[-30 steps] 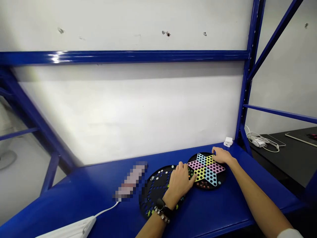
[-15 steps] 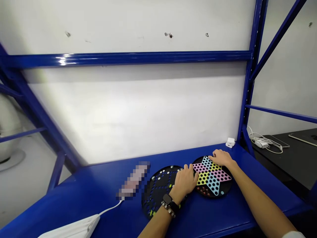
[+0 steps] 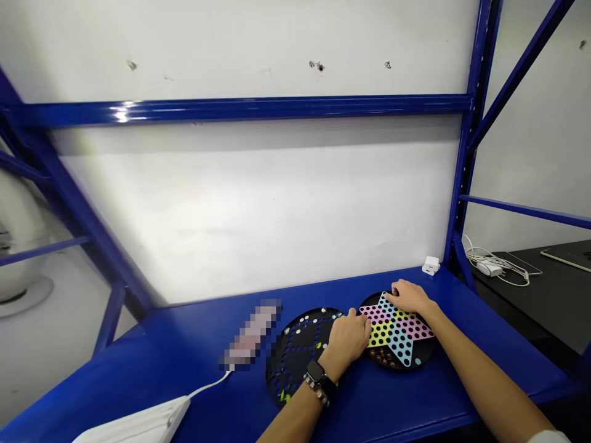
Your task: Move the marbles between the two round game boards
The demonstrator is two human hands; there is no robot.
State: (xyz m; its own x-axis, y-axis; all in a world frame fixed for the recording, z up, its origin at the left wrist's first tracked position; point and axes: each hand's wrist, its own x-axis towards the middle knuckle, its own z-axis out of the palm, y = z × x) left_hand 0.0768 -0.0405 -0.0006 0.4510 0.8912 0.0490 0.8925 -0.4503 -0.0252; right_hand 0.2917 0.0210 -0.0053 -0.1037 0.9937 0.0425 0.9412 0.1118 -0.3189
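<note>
A star-shaped Chinese checkers board (image 3: pixel 401 335) in pink, yellow and blue, full of black holes, sits on or just over a round black tray (image 3: pixel 418 360). Dark red marbles (image 3: pixel 381 357) show in the tray below the star's lower left side. My left hand (image 3: pixel 349 334), with a watch on the wrist, has its fingers curled at the star's left edge. Closed at the star's top tip is my right hand (image 3: pixel 409 296), thumb and fingers together on it. My fingers hide parts of both edges.
Left of the star, partly under my left forearm, lies a second round black board (image 3: pixel 295 351) with white and green pieces. A blurred-out flat object (image 3: pixel 252 335) joins a white cable to a white box (image 3: pixel 138 421). A white charger (image 3: pixel 431 266) stands near the blue rack post.
My right hand has shifted slightly left, its fingers closing at the star's top tip. My left fingers are more curled at its left edge. The star has shifted very slightly.
</note>
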